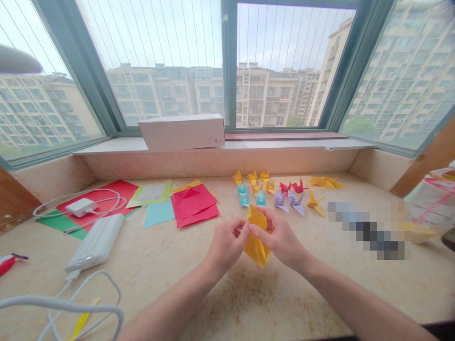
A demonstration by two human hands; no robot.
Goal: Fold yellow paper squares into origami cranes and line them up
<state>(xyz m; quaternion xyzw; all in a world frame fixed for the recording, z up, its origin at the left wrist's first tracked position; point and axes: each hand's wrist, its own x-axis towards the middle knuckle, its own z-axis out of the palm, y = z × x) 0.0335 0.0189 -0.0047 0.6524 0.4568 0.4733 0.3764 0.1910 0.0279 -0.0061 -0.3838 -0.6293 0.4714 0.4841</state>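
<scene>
A partly folded piece of yellow origami paper (259, 251) is held upright above the tabletop, its lower end pointed. My left hand (229, 240) pinches its left side between thumb and fingers. From the right, my right hand (280, 232) grips the same paper, the two thumbs almost meeting at its middle. Just beyond my hands stand several folded paper cranes: yellow cranes (253, 177), turquoise cranes (243, 189), red cranes (297, 185) and lilac cranes (296, 202). One larger yellow crane (314, 202) sits to their right.
Red folded sheets (195, 206), a light blue sheet (159, 215) and other coloured paper lie left. Nearer are a white power bank (95, 242), a charger (81, 207) and a looping cable (64, 299). A white box (182, 133) rests on the sill; a clear plastic container (432, 203) stands right.
</scene>
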